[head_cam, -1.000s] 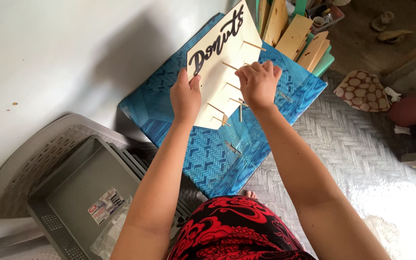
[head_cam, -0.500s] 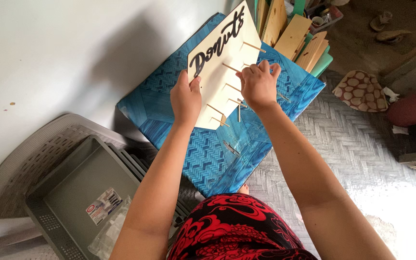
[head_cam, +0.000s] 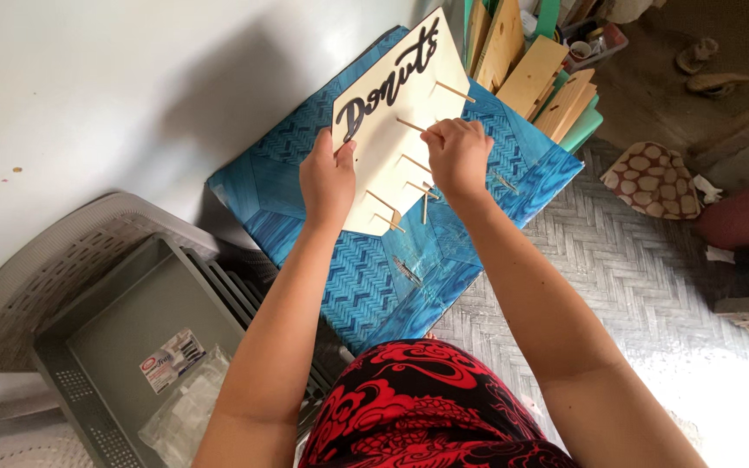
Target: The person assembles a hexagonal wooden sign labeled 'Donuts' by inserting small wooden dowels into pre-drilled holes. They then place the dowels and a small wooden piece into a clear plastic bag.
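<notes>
We hold one cream board (head_cam: 392, 130) with black lettering over the blue table (head_cam: 366, 277), tilted up toward the table's far edge. Our left hand (head_cam: 327, 178) grips the board's left edge, thumb on the face. Our right hand (head_cam: 457, 156) is pinched shut on one thin wooden peg (head_cam: 411, 126) standing out of the board. We count about seven pegs on the board, though the hand may hide others. A few small sticks (head_cam: 504, 182) lie on the table near its right corner. Past the far corner stand several wooden planks (head_cam: 535, 74). To the table's left sit one grey crate (head_cam: 123, 347) and one grey chair (head_cam: 28, 277), with a clear bag (head_cam: 188, 412) in the crate.
</notes>
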